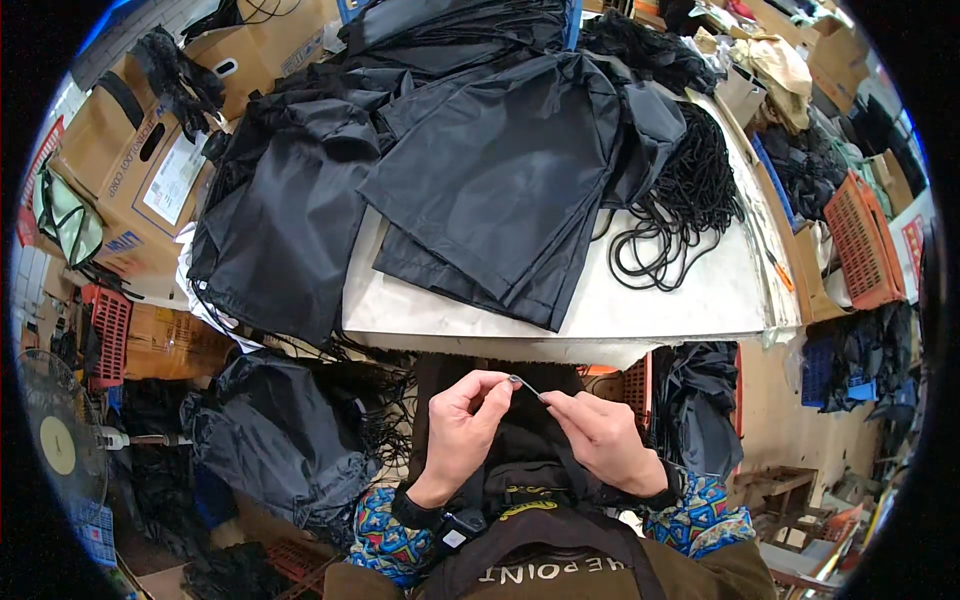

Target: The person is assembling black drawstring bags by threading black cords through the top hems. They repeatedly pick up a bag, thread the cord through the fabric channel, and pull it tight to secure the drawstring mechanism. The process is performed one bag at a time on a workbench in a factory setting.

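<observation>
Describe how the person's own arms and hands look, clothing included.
The left hand and right hand wear no gloves. The patterned sleeves are blue with red, yellow and white shapes, ending in dark cuffs at the wrists.

The table is white. Toward its far edge, the fabric pieces are plain black, and the cords near its right edge are also black. Before its near edge, the thin held piece looks grey. The sleeves are blue, patterned with red and yellow.
</observation>
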{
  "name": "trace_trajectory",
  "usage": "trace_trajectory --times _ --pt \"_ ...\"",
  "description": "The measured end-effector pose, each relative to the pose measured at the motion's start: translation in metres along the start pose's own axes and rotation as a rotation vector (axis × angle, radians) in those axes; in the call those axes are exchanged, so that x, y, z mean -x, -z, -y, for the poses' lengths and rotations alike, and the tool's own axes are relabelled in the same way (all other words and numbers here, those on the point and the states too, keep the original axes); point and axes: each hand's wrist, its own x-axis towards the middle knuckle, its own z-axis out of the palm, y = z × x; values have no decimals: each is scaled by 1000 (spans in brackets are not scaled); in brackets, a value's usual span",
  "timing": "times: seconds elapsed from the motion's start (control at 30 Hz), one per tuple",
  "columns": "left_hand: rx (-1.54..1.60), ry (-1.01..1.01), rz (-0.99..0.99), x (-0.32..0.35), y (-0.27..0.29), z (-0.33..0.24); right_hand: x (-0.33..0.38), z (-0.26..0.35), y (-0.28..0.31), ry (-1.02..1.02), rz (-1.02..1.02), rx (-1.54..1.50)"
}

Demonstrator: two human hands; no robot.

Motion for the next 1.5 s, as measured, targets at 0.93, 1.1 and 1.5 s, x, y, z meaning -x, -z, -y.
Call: trace_trajectory --times 0.93,1.1,1.5 --pt "194 44 -112 7 -7 5 -3 8 -3 -114 15 -124" --pt "167 12 -95 6 -7 9 -2 8 -3 -97 5 -106" --pt "230 32 -84 3 -9 6 -3 1 1 79 48 171"
